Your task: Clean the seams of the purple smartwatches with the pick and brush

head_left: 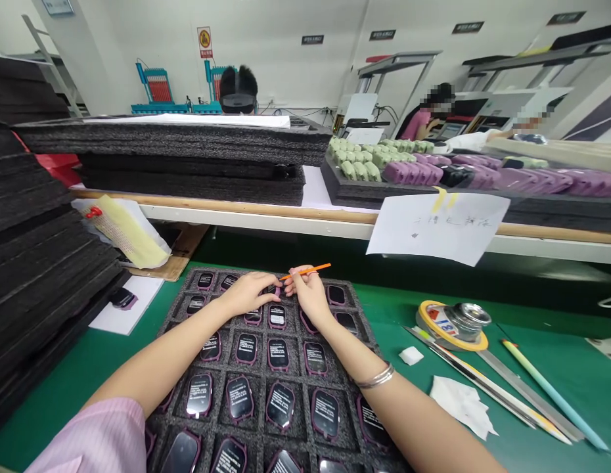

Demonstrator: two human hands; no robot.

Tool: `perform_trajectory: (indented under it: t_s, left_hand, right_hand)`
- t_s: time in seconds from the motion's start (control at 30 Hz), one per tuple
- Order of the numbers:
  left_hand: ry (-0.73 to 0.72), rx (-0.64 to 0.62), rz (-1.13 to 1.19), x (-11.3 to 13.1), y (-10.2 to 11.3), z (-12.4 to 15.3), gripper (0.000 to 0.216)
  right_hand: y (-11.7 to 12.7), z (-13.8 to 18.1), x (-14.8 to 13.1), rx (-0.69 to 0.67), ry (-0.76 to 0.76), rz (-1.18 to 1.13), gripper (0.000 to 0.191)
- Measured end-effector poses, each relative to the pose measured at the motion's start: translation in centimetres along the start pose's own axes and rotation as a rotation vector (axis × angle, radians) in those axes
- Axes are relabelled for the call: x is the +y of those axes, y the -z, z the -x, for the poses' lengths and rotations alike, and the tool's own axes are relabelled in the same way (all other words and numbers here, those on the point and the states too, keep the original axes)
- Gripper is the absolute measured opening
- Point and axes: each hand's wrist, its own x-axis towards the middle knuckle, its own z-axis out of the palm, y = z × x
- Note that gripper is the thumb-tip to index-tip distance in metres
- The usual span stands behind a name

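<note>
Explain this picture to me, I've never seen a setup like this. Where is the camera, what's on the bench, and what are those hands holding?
This view comes from a camera worn on a person's head, looking forward and down, so the left hand and right hand are that person's own. On the green bench top lies a black foam tray with rows of pockets, each holding a dark rounded piece with a purplish rim. The right hand holds a thin orange stick, and the left hand rests over the pieces. Further right lie a roll of tape and a steel ruler.
</note>
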Motion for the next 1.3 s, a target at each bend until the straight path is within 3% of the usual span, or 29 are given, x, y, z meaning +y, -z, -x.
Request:
perform_trajectory:
  t_s: [0.2, 0.8, 1.03, 1.13, 1.3]
  left_hand:
    - [0.123, 0.062, 0.056, 0.0, -0.5, 0.1, 0.05]
    - [0.122, 0.081, 0.073, -0.2, -0.7, 0.1, 0.042]
    - [0.043, 0.114, -0.017, 0.8, -0.4, 0.0, 0.035]
    - [-0.067, 0.034, -0.06, 2.4, -0.4, 0.2, 0.02]
    - [-0.173, -0.083, -0.115, 3.9, -0.3, 1.8, 0.027]
  right_hand:
    - [0.4, 0.3, 0.4, -0.008, 0.019, 0.004, 0.026]
    - [0.3, 0.9, 0.5, -0.041, 0.088, 0.073, 0.027]
    - [0.4, 0.6, -0.2, 0.006, 0.101, 0.055, 0.026]
    - [1.3, 0.4, -1.4, 0.053, 0.113, 0.027, 0.027]
    - [2.7, 2.1, -3.2, -0.008, 0.101, -0.004, 0.025]
